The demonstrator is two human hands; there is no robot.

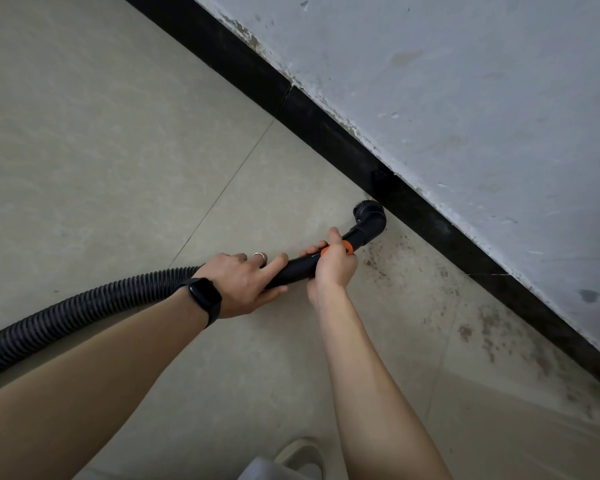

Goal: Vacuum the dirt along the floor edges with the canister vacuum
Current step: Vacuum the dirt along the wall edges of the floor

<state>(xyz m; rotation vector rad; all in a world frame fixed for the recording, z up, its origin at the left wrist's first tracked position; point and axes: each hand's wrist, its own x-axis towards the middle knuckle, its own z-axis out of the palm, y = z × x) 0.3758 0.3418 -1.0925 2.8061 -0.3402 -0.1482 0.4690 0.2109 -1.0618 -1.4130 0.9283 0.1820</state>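
- Black brush nozzle [369, 216] sat on the floor [118, 150] against the skirting [326, 133]; dirt [374, 262] lay just beside;
- right grip [333, 266] curled round the wand [293, 269] by its orange collar [349, 247]; left grip [243, 284] held it near the ribbed hose [84, 306].

Just beside the black baseboard [326, 133], the brush nozzle [369, 214] meets the floor [118, 150]. 2 grips hold its wand [293, 270]: the right grip [333, 265] nearer the baseboard at the orange collar [349, 247], the left grip [243, 285] farther off. Brown dirt [485, 323] lies along the baseboard.

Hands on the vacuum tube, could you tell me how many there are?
2: the left hand holds the tube beside the ribbed hose; the right hand grips its orange collar.
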